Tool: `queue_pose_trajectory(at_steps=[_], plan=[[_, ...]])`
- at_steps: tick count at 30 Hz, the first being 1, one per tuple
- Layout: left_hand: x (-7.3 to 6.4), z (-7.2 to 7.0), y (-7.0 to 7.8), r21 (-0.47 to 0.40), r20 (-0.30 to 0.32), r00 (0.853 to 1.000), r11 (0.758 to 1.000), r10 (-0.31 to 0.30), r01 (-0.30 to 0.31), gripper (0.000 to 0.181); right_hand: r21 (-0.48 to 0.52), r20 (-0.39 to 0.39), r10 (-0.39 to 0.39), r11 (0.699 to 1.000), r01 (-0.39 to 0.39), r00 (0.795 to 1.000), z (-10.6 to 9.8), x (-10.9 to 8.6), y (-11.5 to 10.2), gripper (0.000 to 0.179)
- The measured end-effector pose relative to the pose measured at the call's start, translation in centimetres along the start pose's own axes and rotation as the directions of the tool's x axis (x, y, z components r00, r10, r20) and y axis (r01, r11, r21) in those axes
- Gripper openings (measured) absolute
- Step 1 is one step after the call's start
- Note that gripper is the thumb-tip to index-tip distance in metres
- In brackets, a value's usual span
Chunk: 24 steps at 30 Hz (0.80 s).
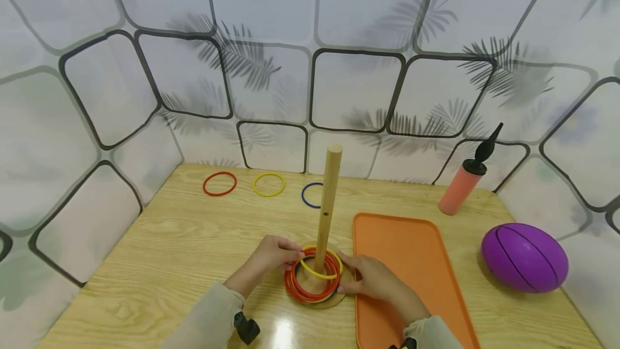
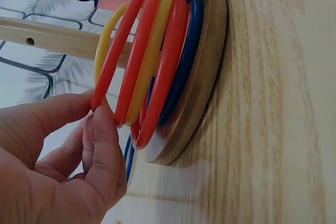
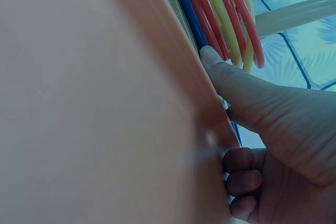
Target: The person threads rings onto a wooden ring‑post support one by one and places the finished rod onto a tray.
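Red, yellow and blue rings are stacked around a wooden post (image 1: 329,203) on a round wooden base (image 2: 210,51). Between thumb and finger my left hand (image 1: 271,260) pinches an upper red ring (image 2: 119,45) at its left edge. A yellow ring (image 1: 340,268) lies tilted at the top of the stack. On the stack's right side is my right hand (image 1: 375,279), thumb and index finger spread, the thumb tip touching the lowest, blue ring (image 3: 189,11). Its remaining fingers bend beside the orange tray (image 1: 397,252); the index fingertip's contact is partly hidden.
Behind the post, a red ring (image 1: 204,185), a yellow ring (image 1: 254,187) and a blue ring (image 1: 303,196) lie apart on the wooden table (image 1: 169,263). A pink hand pump (image 1: 457,190) stands at the back right. Near the right wall lies a purple ball (image 1: 525,257).
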<state>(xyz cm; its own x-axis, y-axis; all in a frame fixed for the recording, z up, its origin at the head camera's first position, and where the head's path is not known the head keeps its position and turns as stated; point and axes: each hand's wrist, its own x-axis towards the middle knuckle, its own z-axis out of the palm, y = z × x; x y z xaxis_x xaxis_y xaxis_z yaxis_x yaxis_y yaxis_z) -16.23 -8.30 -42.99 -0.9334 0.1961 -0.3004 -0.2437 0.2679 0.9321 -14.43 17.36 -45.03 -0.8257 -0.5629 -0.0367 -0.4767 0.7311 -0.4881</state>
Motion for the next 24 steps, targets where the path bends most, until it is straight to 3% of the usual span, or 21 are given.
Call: queue_pose_trajectory(at_steps=[7, 13, 19, 24], plan=[[0.5, -0.5, -0.3, -0.035, 0.008, 1.0, 0.999, 0.019, -0.018, 0.019, 0.007, -0.001, 0.007, 1.0, -0.007, 1.0, 0.1, -0.1, 0.0, 0.083], [1.5, -1.4, -0.2, -0.061, -0.059, 0.998, 0.998, -0.003, 0.0, 0.02, 0.013, -0.002, 0.004, 1.0, -0.004, 1.0, 0.1, -0.1, 0.1, 0.083], [3.0, -3.2, 0.2, -0.13, -0.102, 0.995, 0.992, -0.018, 0.005, 0.023, 0.001, -0.015, 0.002, 1.0, -0.002, 1.0, 0.0, -0.1, 0.0, 0.082], [4.5, -5.1, 0.0, -0.204, -0.103, 0.994, 0.979, -0.027, 0.006, 0.031, -0.005, -0.031, -0.011, 1.0, 0.011, 0.999, 0.2, -0.2, 0.0, 0.081]])
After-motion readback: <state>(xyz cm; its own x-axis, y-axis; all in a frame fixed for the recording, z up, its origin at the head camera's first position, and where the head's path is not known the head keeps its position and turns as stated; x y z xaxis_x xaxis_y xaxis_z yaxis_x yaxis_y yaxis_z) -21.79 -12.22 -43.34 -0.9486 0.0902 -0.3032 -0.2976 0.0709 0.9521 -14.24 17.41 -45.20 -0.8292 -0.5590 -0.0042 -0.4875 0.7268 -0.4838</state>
